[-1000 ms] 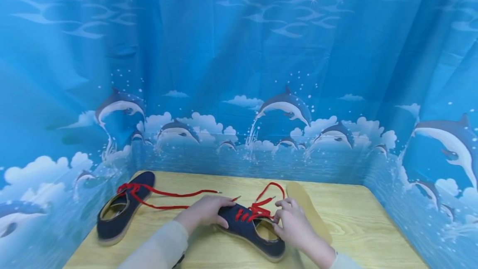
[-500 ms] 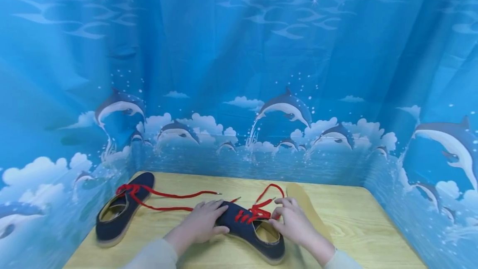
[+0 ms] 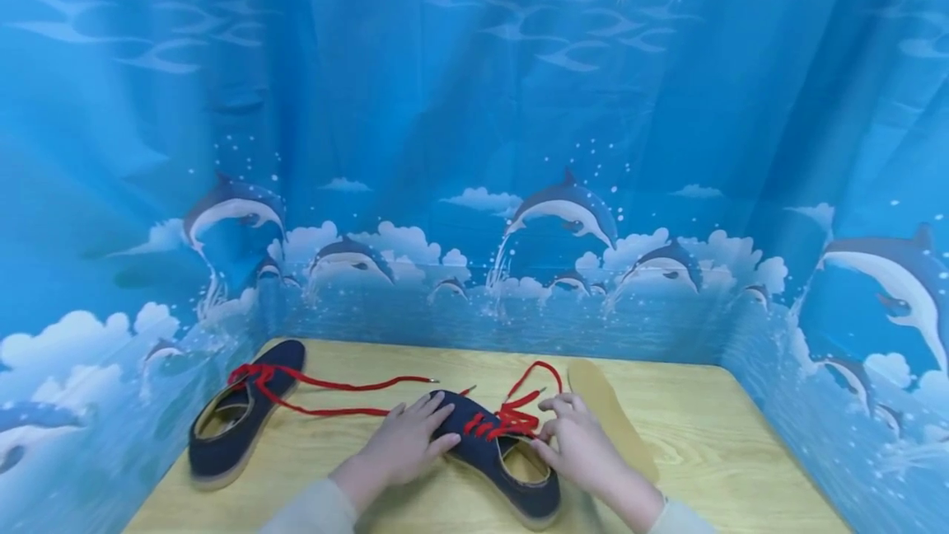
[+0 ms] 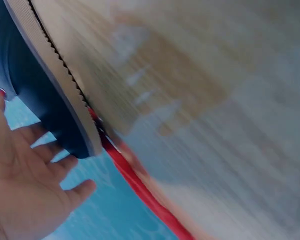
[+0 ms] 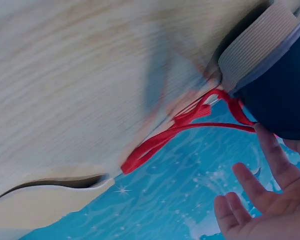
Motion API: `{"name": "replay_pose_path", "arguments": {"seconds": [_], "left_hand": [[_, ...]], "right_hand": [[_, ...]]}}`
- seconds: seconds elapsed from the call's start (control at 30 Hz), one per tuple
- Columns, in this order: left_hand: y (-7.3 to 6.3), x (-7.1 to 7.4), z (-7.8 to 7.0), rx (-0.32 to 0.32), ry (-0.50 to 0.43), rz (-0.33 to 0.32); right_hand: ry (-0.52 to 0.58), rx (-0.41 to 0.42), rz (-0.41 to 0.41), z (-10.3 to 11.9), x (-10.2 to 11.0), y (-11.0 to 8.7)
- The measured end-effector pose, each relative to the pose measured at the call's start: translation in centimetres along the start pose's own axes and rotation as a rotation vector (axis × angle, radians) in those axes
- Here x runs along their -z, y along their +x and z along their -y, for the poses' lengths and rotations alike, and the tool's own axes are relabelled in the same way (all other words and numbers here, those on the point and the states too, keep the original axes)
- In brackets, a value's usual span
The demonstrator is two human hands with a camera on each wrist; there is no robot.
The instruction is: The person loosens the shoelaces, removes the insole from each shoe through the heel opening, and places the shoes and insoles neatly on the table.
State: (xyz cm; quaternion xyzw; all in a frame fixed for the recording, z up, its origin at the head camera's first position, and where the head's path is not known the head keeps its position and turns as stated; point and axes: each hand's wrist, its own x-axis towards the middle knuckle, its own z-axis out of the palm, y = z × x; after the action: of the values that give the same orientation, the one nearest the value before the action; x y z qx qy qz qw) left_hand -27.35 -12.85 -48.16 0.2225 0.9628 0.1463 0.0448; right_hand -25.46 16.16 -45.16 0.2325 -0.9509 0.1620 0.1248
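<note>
A dark navy shoe (image 3: 485, 453) with red laces (image 3: 511, 419) lies before me in the head view, toe to the far left and opening to the near right. My left hand (image 3: 404, 442) rests on its toe with fingers extended and thumb by the near side. At the far rim of the opening, my right hand (image 3: 586, 445) pinches the collar between thumb and index finger. The other fingers of that hand are apart from the shoe in the right wrist view. A red lace (image 4: 145, 195) runs past the toe in the left wrist view.
A second navy shoe (image 3: 248, 435) stands at the left, its long red laces (image 3: 356, 387) trailing right. A tan insole (image 3: 611, 414) lies behind the right hand. The wooden table (image 3: 719, 452) is bounded by a blue dolphin-print curtain (image 3: 474, 147).
My left hand has loosened from gripping the toe to resting on it with straighter fingers. The shoe has shifted slightly left. The right hand stays at the collar.
</note>
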Motion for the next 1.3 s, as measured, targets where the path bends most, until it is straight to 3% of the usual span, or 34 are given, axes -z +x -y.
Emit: {"name": "replay_pose_path", "arguments": {"seconds": [0.27,0.57,0.77,0.9,1.07,1.2,1.3], "left_hand": [[2.4,0.4,0.4,-0.044,-0.062,-0.029],[4.4,0.0,0.5,-0.062,-0.104,-0.024],[5.6,-0.2,0.4,-0.066,-0.107,-0.007],[5.6,-0.5,0.2,-0.049,-0.127,-0.064],[4.7,-1.0,-0.7,0.052,-0.145,-0.175],[4.0,-1.0,-1.7,0.122,-0.169,-0.188],[3.9,-0.9,-2.1,0.128,-0.207,-0.188]], "right_hand": [[-0.141,0.093,-0.07,1.7,-0.2,-0.7],[-0.171,0.057,-0.089,3.5,-0.6,-1.2],[-0.163,0.028,-0.057,4.0,-0.8,-1.2],[-0.171,0.027,-0.047,3.9,-0.9,-0.9],[-0.172,0.02,-0.014,3.5,-1.0,-0.3],[-0.158,0.026,0.003,3.4,-1.0,-0.2],[-0.164,0.043,-0.017,3.5,-1.1,-0.2]]}}
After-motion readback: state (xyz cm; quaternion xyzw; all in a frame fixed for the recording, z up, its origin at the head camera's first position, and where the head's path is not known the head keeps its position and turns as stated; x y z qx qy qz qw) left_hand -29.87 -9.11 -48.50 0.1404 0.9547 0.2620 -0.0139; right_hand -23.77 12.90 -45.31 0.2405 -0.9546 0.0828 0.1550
